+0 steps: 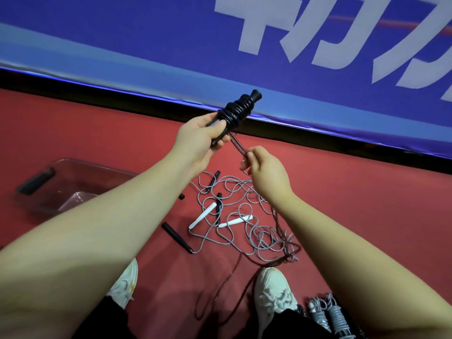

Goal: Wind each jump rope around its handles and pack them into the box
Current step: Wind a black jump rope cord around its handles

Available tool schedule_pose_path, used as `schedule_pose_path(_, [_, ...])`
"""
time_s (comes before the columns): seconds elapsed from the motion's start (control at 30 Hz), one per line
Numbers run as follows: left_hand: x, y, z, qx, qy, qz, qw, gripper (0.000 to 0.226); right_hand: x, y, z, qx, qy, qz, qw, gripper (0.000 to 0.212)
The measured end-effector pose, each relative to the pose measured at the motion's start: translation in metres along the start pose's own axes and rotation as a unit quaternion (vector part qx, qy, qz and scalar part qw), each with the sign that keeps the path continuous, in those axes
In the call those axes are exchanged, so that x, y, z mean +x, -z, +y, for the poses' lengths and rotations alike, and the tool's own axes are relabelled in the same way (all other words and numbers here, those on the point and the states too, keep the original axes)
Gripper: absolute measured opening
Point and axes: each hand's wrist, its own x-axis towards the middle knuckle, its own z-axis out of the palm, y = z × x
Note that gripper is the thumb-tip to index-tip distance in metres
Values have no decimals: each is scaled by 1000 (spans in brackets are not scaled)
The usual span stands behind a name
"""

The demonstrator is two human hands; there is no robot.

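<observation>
My left hand (199, 140) grips a pair of black jump rope handles (234, 111) held up over the floor, with several dark coils of rope wound round their upper part. My right hand (263, 168) pinches the doubled dark rope (238, 146) just below the coils; the rest of it trails down past my right shoe. A clear plastic box (71, 184) with a black handle clip sits on the floor at the left. Loose grey ropes (244, 216) with white handles (203, 215) and black handles (177, 237) lie tangled below my hands.
The floor is red carpet (97, 133). A blue banner wall (171, 45) with white lettering runs across the back. My white shoes (271, 292) stand at the bottom. A wound grey rope bundle (327, 314) lies at the lower right beside my right arm.
</observation>
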Motion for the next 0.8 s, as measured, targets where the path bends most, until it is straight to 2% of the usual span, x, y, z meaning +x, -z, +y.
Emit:
schedule_pose_path(0.1, [0,-2,1,-10,0,-5,1000,27,6,-10,-8,87,-46,-68,993,26])
schedule_pose_path(0.23, [4,11,8,12,-26,32,999,26,-2,-11,-9,270,-75,-134,951,29])
schedule_pose_path(0.3, [8,20,11,41,-54,57,996,24,-7,-8,-8,223,-59,-156,961,29])
schedule_pose_path(0.43, [13,37,2,228,-136,66,962,33,-12,0,-16,64,-25,-156,985,32])
schedule_pose_path(0.6, [14,46,-4,334,-172,48,925,35,-16,23,-38,-99,34,-146,984,25])
schedule_pose_path(0.7, [12,41,-7,414,-206,40,886,31,-19,31,-49,-109,40,-133,984,14])
schedule_pose_path(0.8, [9,37,-9,480,-227,34,847,31,-20,36,-59,-71,53,-139,986,15])
